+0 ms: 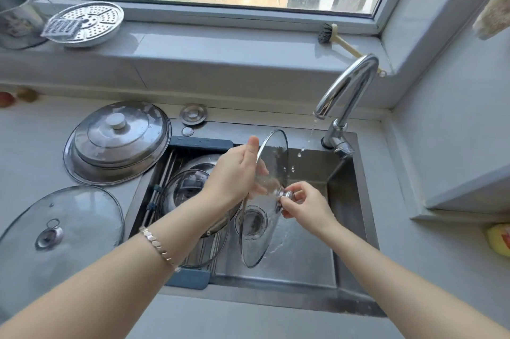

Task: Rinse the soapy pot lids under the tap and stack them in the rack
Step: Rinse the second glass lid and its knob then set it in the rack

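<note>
Indoors, grey counter (pixel 303 322), steel sink (pixel 347 173), window sill (pixel 220 43)

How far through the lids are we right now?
Done, it seems: at least one glass lid already sits in the rack over the sink. In hand: a glass lid held on edge, left hand on its rim, right hand at the knob; the tap only dribbles. Left: the steel lid and another glass lid on the counter.

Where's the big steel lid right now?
The steel lid sits on the counter left of the sink, behind the glass lid.
</note>
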### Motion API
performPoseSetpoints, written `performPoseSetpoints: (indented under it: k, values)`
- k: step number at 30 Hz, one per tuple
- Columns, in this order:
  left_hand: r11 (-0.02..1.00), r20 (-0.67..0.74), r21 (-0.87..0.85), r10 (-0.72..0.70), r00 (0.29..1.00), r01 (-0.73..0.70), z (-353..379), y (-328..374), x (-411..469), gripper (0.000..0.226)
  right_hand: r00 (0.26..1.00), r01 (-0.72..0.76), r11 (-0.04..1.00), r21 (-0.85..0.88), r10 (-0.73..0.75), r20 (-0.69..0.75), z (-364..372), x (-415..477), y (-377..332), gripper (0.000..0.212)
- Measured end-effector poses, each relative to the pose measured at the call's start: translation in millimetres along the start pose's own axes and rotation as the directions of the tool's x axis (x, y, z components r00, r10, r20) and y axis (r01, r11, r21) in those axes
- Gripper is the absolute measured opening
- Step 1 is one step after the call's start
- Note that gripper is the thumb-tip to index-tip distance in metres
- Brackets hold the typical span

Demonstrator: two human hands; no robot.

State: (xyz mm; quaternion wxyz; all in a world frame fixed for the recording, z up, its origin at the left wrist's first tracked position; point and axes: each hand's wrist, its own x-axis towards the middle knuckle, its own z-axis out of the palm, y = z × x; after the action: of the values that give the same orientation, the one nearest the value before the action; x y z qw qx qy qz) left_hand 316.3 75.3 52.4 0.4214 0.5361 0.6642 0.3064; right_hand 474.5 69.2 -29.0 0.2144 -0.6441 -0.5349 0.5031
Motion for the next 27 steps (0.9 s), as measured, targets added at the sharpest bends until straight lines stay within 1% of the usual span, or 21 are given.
performPoseSetpoints:
  k: [1,3,5,7,9,10,12,14,17,18,20,22,25,27]
  values:
    - [1.000,0.016,-0.010,-0.010,1.000,0.010,-1.7,-2.9,0.3,0.058,1.000,0.003,1.000,0.012,-0.002,-0.026,-1.1,-1.0,0.4,0.013]
    - [0.998,0.038,0.052,-0.032,0.999,0.030,-5.5,-13.0,0.7,0.059,0.998,0.010,1.000,0.027,-0.008,-0.070,-4.7,-2.7,-0.7,0.011]
    - [0.984,0.055,0.170,-0.069,0.996,0.059,-8.3,-28.9,-0.5,0.050,0.994,0.030,0.998,0.049,-0.025,-0.103,-8.0,-3.9,-5.4,0.006]
    - [0.955,0.066,0.280,-0.121,0.990,0.098,-11.5,-46.5,-5.9,0.036,0.989,0.065,0.996,0.065,-0.056,-0.133,-9.6,-5.0,-11.8,0.004]
    - [0.940,0.078,0.310,-0.175,0.982,0.143,-14.9,-61.6,-15.4,0.026,0.982,0.111,0.992,0.062,-0.100,-0.163,-9.9,-5.6,-17.4,0.007]
    - [0.939,0.079,0.303,-0.196,0.977,0.164,-16.9,-68.1,-20.5,0.026,0.979,0.128,0.990,0.054,-0.118,-0.165,-9.8,-6.0,-19.4,0.007]
    - [0.939,0.066,0.286,-0.220,0.973,0.192,-21.9,-80.0,-29.3,0.028,0.982,0.127,0.992,0.001,-0.126,-0.140,-7.4,-6.5,-20.1,0.009]
    - [0.932,0.037,0.284,-0.244,0.969,0.224,-29.5,-92.4,-34.1,0.030,0.988,0.098,0.991,-0.088,-0.107,-0.111,-1.1,-7.0,-17.2,0.013]
    - [0.919,-0.011,0.280,-0.286,0.958,0.278,-44.4,-110.0,-36.4,0.030,0.983,0.092,0.977,-0.194,-0.120,-0.137,10.6,-6.7,-15.9,0.014]
    - [0.915,-0.021,0.284,-0.292,0.956,0.286,-50.7,-115.9,-37.2,0.030,0.982,0.096,0.962,-0.254,-0.133,-0.133,14.7,-6.4,-20.3,0.015]
    - [0.909,-0.040,0.290,-0.302,0.953,0.300,-64.9,-128.0,-38.5,0.032,0.980,0.126,0.890,-0.438,-0.180,-0.085,24.1,-4.5,-35.7,0.019]
    - [0.903,-0.057,0.283,-0.320,0.946,0.322,-79.4,-141.0,-39.8,0.034,0.969,0.187,0.775,-0.603,-0.248,-0.018,36.7,1.2,-54.8,0.022]
    - [0.898,-0.076,0.261,-0.347,0.935,0.354,-101.4,-158.3,-42.4,0.036,0.945,0.264,0.634,-0.727,-0.321,0.063,63.2,17.2,-83.6,0.024]
    - [0.892,-0.075,0.257,-0.366,0.928,0.372,-114.2,-168.8,-43.8,0.036,0.923,0.327,0.510,-0.796,-0.353,0.153,85.2,29.5,-101.4,0.026]
